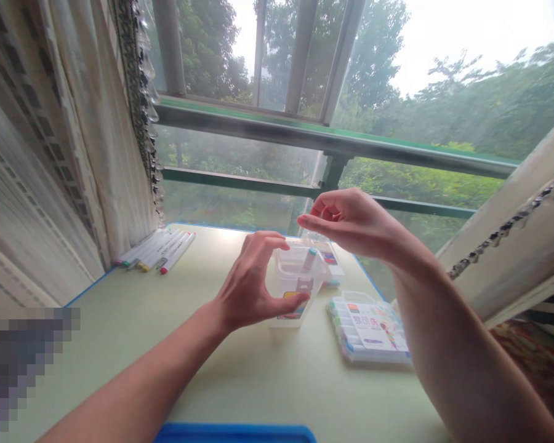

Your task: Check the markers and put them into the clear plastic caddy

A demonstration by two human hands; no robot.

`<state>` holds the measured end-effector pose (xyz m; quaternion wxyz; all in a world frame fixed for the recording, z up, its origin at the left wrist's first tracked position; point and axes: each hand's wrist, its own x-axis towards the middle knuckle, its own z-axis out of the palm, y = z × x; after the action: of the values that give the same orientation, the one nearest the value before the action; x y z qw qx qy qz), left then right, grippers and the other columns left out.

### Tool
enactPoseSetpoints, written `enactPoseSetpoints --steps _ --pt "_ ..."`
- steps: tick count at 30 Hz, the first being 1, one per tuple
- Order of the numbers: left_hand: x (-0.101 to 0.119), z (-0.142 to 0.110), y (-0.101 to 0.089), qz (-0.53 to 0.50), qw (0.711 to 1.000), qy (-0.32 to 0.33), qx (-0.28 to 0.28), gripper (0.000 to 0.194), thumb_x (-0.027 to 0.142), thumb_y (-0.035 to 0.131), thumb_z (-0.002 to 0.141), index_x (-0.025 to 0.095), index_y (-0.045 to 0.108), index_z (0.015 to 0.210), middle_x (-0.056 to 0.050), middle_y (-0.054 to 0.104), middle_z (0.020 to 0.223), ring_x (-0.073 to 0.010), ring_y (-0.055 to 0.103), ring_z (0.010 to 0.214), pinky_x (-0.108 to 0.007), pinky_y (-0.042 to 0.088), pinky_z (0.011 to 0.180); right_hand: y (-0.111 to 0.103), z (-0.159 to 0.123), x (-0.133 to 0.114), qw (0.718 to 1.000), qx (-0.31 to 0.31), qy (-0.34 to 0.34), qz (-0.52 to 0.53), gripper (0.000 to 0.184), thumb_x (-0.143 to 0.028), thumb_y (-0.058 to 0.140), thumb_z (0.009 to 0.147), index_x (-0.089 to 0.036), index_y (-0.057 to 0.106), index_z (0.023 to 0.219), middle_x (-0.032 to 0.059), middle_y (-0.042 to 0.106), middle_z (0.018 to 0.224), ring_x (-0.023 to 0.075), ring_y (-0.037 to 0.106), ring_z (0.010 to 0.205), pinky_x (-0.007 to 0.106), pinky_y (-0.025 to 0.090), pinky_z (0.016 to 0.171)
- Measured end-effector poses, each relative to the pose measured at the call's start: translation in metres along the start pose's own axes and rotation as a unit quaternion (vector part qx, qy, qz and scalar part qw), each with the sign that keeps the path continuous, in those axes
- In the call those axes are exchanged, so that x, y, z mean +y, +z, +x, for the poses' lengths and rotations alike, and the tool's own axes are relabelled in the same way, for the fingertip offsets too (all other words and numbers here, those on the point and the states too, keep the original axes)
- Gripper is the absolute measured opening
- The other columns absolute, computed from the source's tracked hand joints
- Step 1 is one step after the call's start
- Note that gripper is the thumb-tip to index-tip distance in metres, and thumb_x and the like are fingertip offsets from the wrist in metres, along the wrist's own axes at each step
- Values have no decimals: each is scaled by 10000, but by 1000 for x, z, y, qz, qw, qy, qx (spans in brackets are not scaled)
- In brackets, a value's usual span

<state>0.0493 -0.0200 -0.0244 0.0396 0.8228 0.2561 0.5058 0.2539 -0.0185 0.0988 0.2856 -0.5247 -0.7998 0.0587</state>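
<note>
A clear plastic box (284, 271) with a label on its front stands on the table. Inside it, a marker with a teal cap (311, 258) leans upright, its cap near the rim. My left hand (253, 283) curves round the box's left side, thumb across the front label and fingers by the upper rim. Above the box, my right hand (346, 218) hovers with fingers curled and thumb close to the index finger; nothing shows between them. Just behind the box is another clear case (335, 264) with a label.
Several white markers (175, 249) with coloured caps lie at the table's far left. A clear case of markers (369, 329) lies to the right, partly behind my right forearm. A blue-edged object (240, 432) sits at the near edge. Curtains and a window border the table (133, 332).
</note>
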Motion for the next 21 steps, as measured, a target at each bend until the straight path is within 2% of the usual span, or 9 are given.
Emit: enactPoseSetpoints --steps 4,8,11,15,18,21 --pt "-2 0 -3 -13 1000 14 6 646 499 845 727 220 524 1212 -151 599 1266 -329 563 1184 -491 514 988 -4 -2 0 999 -35 15 -7 385 -545 704 836 -167 714 766 2 605 622 122 496 569 265 314 508" --pt "-4 -2 -3 -23 1000 12 1 383 471 662 883 219 597 1165 -143 604 1269 -324 555 1195 -498 486 1012 -7 -5 -2 994 -108 32 7 289 -459 693 843 -175 710 791 0 631 647 121 515 565 253 325 488" --pt "-2 -2 -4 -14 1000 6 2 243 375 621 920 222 635 1108 -133 605 1256 -310 560 1190 -484 493 1000 -7 -5 -2 989 -144 35 2 255 -429 688 844 -177 724 837 3 656 667 124 532 579 249 344 490" --pt "3 -1 -4 -14 1000 18 19 101 222 644 899 211 640 999 -126 616 1205 -274 588 1127 -428 527 919 -8 -4 1 982 -185 12 -43 258 -420 699 839 -175 745 904 11 692 719 135 572 633 249 388 532" --pt "6 -1 -5 -17 999 37 20 139 164 660 826 209 636 956 -123 628 1191 -276 588 1105 -426 528 896 -10 -4 4 976 -205 -1 -71 282 -417 732 817 -175 746 961 4 688 736 136 569 648 252 393 552" --pt "7 -3 -6 -35 998 42 19 152 194 622 779 215 641 928 -122 639 1185 -292 588 1092 -450 531 886 -12 -5 5 972 -225 -6 -64 362 -452 773 789 -182 740 1028 0 688 754 139 574 658 254 392 561"
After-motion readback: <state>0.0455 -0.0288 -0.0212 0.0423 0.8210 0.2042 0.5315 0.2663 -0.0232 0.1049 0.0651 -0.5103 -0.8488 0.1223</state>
